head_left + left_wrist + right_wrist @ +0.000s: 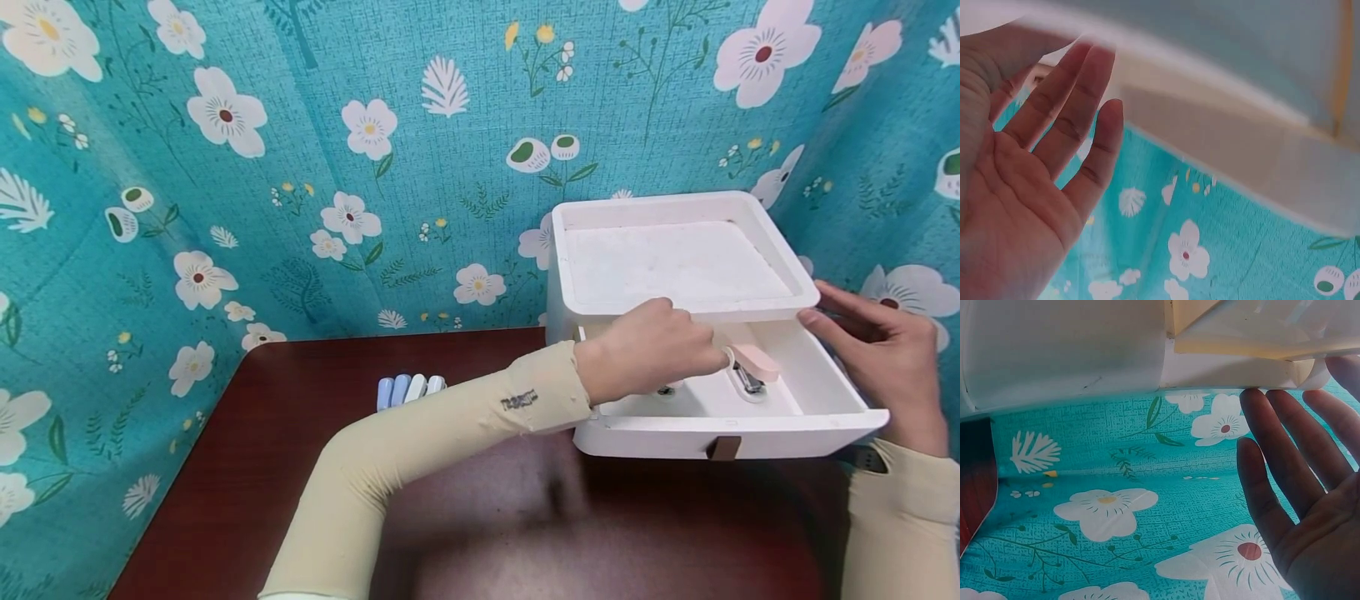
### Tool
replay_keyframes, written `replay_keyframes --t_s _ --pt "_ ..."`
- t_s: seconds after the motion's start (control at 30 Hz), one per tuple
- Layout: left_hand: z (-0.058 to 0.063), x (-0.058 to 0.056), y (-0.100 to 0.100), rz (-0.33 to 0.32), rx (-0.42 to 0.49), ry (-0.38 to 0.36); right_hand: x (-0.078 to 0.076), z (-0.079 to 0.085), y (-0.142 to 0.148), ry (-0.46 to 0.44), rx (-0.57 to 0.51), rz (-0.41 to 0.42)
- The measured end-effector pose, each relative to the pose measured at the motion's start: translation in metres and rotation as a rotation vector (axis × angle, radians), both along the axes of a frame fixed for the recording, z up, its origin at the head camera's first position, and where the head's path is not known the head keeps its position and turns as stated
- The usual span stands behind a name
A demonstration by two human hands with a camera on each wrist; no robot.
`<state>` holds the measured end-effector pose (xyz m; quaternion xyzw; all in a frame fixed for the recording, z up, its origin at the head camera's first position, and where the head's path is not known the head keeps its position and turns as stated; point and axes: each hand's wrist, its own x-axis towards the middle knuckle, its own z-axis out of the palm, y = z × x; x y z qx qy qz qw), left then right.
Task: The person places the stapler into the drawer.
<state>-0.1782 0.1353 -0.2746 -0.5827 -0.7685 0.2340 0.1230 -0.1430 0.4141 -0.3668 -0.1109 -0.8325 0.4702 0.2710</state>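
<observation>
Dark red tabletop (pixel 637 533) in the foreground. Beyond it, found white drawer (pixel 652 435) pulled out, presumably for access. Observed left hand (pixel 652 350) above, with fingers lowered just beside pink stapler (pixel 756 364) lying inside; could not tell whether gripping anything. Recorded right hand (pixel 892 350) spread, with fingertips at right edge of white box (pixel 750 307), probably for steadying. Farthest back, logged floral curtain (pixel 450 200).

At the right of the frame, a box (pixel 667 267) stands on the counter (pixel 240 475), its drawer (pixel 645 439) out in front with a stapler (pixel 753 364) inside. Markers (pixel 414 390) sit near the centre, left of the box.
</observation>
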Motion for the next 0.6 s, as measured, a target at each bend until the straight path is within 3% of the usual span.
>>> replay_keyframes --t_s 0.27,0.47,0.6 --pt "0.022 -0.002 -0.009 0.082 0.044 -0.060 0.001 -0.001 0.000 0.001 0.002 0.004" --pt "0.038 -0.008 -0.022 0.189 0.138 -0.211 0.000 -0.001 0.001 0.000 0.005 0.003" --pt "0.040 -0.011 -0.031 0.242 0.187 -0.282 0.000 0.000 0.001 -0.001 -0.001 0.004"
